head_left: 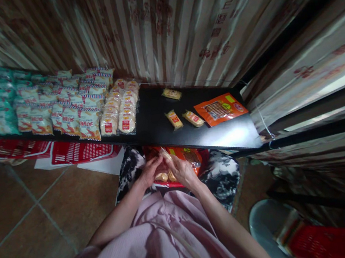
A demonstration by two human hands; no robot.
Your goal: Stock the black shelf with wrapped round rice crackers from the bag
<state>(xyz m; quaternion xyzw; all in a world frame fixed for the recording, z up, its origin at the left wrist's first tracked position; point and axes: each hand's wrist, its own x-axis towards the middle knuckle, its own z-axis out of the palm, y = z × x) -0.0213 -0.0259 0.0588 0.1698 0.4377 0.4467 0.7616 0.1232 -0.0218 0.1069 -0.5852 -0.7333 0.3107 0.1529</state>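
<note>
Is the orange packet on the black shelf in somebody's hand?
No, the orange packet lies flat on the black shelf, apart from the left hand and right hand, which both hold a clear snack bag lower down.

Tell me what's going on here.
A person in a pink top holds a clear bag of small snacks with the left hand and right hand, just below a black shelf. On it lie rows of snack packs at the left, and three loose small packs and an orange packet at the right.
</note>
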